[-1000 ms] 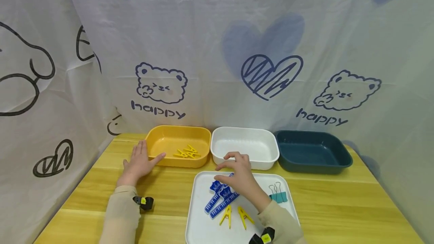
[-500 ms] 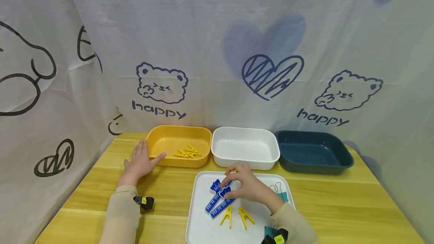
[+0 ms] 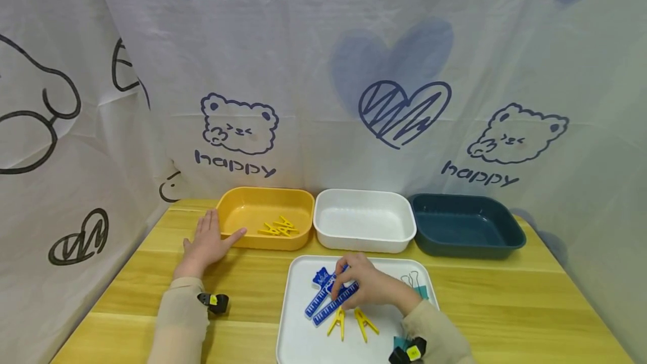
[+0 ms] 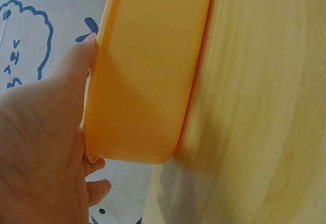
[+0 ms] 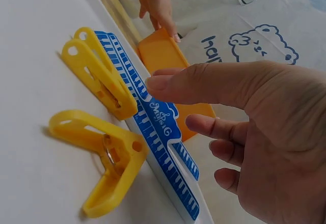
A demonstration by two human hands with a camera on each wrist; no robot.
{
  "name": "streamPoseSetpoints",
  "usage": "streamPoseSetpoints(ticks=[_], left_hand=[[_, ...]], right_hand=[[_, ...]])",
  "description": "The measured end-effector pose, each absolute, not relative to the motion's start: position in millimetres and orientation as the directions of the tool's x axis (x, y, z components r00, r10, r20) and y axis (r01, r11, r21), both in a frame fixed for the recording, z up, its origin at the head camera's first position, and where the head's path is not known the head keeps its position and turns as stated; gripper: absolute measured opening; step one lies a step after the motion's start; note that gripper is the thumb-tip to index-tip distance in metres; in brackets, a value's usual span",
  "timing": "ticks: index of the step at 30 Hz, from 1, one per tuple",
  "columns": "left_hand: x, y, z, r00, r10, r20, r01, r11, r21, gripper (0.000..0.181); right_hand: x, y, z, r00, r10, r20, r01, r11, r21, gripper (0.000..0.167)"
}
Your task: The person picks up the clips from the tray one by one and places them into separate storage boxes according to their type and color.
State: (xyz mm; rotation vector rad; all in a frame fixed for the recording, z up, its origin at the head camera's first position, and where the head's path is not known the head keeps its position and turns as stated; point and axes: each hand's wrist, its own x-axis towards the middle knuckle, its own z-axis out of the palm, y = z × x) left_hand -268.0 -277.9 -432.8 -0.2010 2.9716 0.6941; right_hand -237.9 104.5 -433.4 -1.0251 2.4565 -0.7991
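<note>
The fingers [image 5: 216, 127] of the right hand [image 3: 364, 282] are bent over the front blue piano clip [image 3: 333, 306], with the thumb and first finger close to each other. I can't tell from here if they pinch it or just hang by it. That clip lies on a white tray [image 3: 298, 347], next to a back blue piano clip [image 3: 317, 302]. One yellow peg [image 3: 337, 324] sits just beside the front clip, and another yellow peg [image 3: 366, 324] is a bit to the right of it. Two teal binder clips [image 3: 420, 292] are on the tray too, and the arm partly hides them from me.

I see the left hand [image 3: 204, 246] with its fingers and thumb spread apart, touching the left front corner of the yellow bin [image 3: 263, 243]. A little heap of yellow pegs [image 3: 279, 229] lies inside that bin. Beside it, in a row, are a white bin [image 3: 365, 240] and a dark teal bin [image 3: 467, 249]. Everything is on a wooden bench [image 3: 505, 308]. Behind hangs a pale cloth [image 3: 313, 44] with bears and hearts.
</note>
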Motion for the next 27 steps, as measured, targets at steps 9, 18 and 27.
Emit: streamPoseSetpoints(ticks=[9, 18, 27], left_hand=[[-269.0, -278.9, -433.2, -0.989, -0.106, -0.102, -0.141, 0.888, 0.439, 0.114], [-269.1, -278.8, -432.7, -0.988, -0.111, -0.107, -0.147, 0.886, 0.439, 0.115], [-269.9, -279.4, -435.0, -0.987, -0.111, -0.114, -0.15, 0.887, 0.436, 0.116]], right_hand=[[-235.0, 103.1, -435.1, -0.676, -0.721, -0.152, -0.535, 0.622, -0.572, 0.017], [-230.7, 99.8, -435.2, -0.677, -0.72, -0.155, -0.594, 0.658, -0.463, 0.024], [-227.4, 98.4, -433.1, -0.685, -0.714, -0.144, -0.621, 0.675, -0.399, 0.024]])
